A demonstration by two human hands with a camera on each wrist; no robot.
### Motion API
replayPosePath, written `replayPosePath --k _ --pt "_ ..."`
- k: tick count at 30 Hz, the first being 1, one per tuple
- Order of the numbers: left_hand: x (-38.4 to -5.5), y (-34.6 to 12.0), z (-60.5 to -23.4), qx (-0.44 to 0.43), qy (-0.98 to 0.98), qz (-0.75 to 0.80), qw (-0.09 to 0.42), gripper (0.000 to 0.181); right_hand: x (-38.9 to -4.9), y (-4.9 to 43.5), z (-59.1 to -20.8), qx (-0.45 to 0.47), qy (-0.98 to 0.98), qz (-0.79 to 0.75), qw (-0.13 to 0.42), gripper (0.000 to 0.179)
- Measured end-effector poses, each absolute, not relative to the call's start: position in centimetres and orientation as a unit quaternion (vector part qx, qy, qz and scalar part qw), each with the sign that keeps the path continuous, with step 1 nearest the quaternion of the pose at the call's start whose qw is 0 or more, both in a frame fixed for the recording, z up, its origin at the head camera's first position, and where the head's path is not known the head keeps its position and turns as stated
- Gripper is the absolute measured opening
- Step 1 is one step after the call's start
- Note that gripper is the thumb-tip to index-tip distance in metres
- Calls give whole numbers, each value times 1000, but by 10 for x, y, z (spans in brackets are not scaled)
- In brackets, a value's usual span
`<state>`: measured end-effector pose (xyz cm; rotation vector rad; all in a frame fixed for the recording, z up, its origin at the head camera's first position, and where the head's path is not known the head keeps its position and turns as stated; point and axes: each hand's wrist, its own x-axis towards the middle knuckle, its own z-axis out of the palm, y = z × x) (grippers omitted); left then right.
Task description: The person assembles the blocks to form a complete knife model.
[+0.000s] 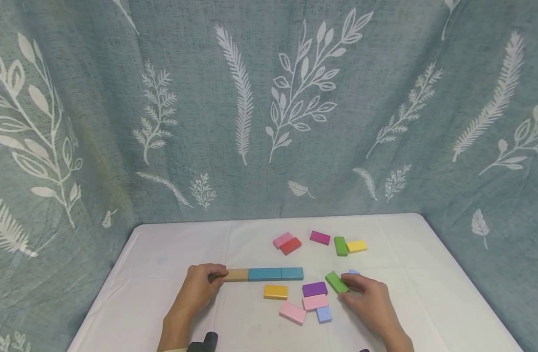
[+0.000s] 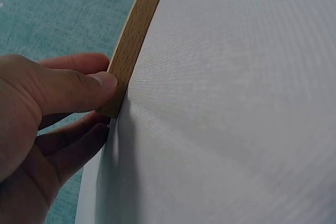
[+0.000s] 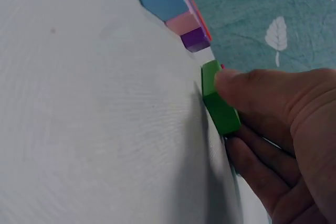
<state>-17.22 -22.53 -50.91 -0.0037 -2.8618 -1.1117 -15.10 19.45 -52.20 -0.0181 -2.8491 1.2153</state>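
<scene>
My left hand (image 1: 200,288) pinches the left end of a plain wooden block (image 1: 238,275) between thumb and fingers. That block lies in a straight row with two teal blocks (image 1: 265,274) to its right, end against end. In the left wrist view, the thumb presses on the near face of the wooden block (image 2: 135,38). To the right of the row, my right hand (image 1: 371,299) holds a green block (image 1: 334,280), which lies at a slant. The right wrist view shows the thumb on top of the green block (image 3: 219,106). A light blue block (image 1: 354,271) is partly hidden behind the right hand.
Below the row lie a golden-yellow block (image 1: 275,292), a purple block (image 1: 314,289), pink blocks (image 1: 292,313) and a light blue block (image 1: 324,314). Farther back are red (image 1: 290,246), magenta (image 1: 320,237), green (image 1: 341,246) and yellow blocks (image 1: 356,246). A patterned curtain (image 1: 260,186) hangs behind the white-covered table (image 1: 163,244).
</scene>
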Motion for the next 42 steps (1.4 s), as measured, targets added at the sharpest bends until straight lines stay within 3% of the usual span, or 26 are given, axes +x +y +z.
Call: replayPosePath --k 11,18,29,42 --pt "-171 -226 -505 -3 -931 -365 32 21 -157 195 -515 2 -927 374 33 40" --pt "-171 -226 -506 -1 -931 -363 32 22 -179 191 -499 64 -924 374 54 38" --pt "-172 -224 -508 1 -930 -365 30 23 -214 175 -514 112 -913 393 1 38" --pt "-171 -223 -508 7 -932 -361 35 23 -211 170 -521 101 -917 384 -23 38"
